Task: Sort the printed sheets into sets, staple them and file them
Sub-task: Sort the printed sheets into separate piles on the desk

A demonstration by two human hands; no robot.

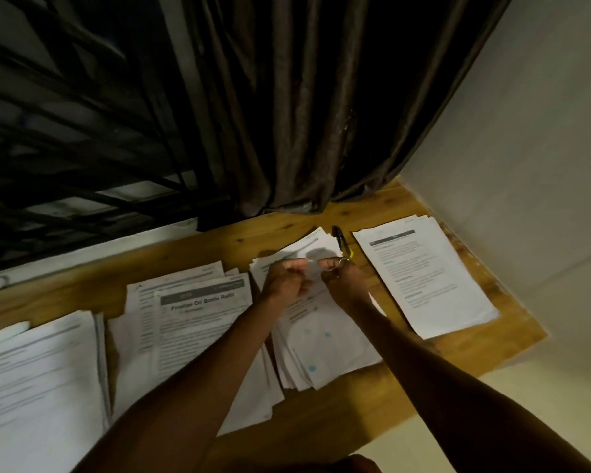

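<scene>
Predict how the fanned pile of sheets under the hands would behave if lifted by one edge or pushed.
Probably floppy: the fanned pile is thin paper, so it would likely sag. Its sheets lie staggered at the near end, so they would probably slide apart. Pushed across the wooden table, it may skew rather than move as one.

Bare table [355, 401] strip at the near edge; paper stacks [430, 278] across the rest, curtain [287, 114] behind, wall [526, 165] at right.

left grip [286, 280] and right grip [344, 281] curled, nearly touching.
</scene>
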